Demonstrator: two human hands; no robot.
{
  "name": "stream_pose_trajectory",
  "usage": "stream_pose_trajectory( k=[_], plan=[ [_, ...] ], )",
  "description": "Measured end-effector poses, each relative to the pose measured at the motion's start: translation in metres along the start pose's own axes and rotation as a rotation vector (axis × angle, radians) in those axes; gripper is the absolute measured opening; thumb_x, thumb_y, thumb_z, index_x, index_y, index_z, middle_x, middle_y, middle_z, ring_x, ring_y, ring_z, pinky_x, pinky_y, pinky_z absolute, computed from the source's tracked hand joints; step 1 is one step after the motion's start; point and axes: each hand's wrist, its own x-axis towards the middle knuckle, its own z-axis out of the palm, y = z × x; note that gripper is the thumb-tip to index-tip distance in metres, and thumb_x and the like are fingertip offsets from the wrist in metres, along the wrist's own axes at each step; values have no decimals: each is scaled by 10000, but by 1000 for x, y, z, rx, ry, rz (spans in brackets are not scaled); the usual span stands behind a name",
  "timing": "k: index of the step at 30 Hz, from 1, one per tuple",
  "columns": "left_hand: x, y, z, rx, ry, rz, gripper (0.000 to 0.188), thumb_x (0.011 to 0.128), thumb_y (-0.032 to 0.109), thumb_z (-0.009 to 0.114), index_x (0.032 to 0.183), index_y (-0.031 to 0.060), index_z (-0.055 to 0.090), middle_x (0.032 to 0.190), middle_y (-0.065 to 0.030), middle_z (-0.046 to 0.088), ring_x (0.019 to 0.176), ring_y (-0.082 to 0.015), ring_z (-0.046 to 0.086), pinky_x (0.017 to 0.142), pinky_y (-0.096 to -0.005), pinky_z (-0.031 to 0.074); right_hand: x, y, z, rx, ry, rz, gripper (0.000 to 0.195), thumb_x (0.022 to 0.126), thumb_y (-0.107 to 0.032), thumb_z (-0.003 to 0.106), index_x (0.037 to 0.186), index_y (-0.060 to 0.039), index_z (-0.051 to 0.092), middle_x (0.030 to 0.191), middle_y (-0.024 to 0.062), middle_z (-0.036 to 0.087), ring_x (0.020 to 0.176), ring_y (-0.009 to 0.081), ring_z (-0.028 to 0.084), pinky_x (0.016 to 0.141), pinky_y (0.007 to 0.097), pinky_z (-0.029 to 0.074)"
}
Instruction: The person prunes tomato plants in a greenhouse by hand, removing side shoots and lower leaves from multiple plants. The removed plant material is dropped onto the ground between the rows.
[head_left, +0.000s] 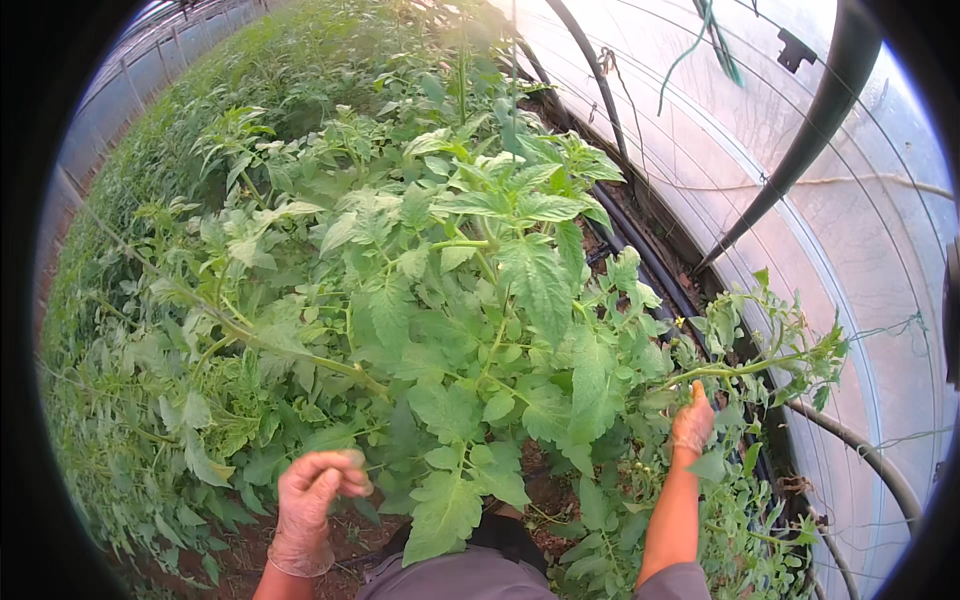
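Note:
My left hand (319, 484), in a thin clear glove, hovers at the lower left before the foliage. Its fingers curl towards the thumb; whether something thin lies between the tips cannot be made out. At the right, my right hand (693, 421), also gloved, grips a leaning tomato stem (750, 367), its thumb upright against it. Leaves hide part of these fingers. Between my hands stands a leafy tomato plant (487, 315), its broad leaves hanging in front of my body. A long bare-looking stem (322, 360) slants in from the left.
Dense tomato rows (187, 300) fill the left side. A plastic film wall (817, 247) curves along the right, with a dark support pipe (806, 150) and wires. Black hoses (637, 244) run on the soil beside it. Green twine (686, 56) hangs at the upper right.

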Motion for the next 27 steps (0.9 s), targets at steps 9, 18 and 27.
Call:
stream_pose_trajectory(
  k=[9,18,27],
  plan=[
    [110,39,94,107,-328,435,492,1005,197,561,1447,-12,499,1429,-156,563,1328,-253,525,1135,-377,378,-161,-92,-157,-12,-882,-744,615,808,3,669,1389,-185,601,1280,100,690,1166,282,665,1020,377,522],
    [211,23,156,12,-348,437,422,1001,55,575,1422,39,543,1352,-30,594,1024,-109,586,938,-276,487,-144,-270,-221,552,-476,-695,283,909,-99,702,1189,-65,719,1023,158,741,870,265,734,789,337,574],
    [243,-18,176,-307,-628,266,337,1038,228,523,1316,69,628,1056,-72,727,930,-261,693,837,-386,544,-114,-361,-156,135,-24,-988,409,964,-216,627,1362,-126,605,817,153,695,725,375,660,638,441,528]
  ],
)
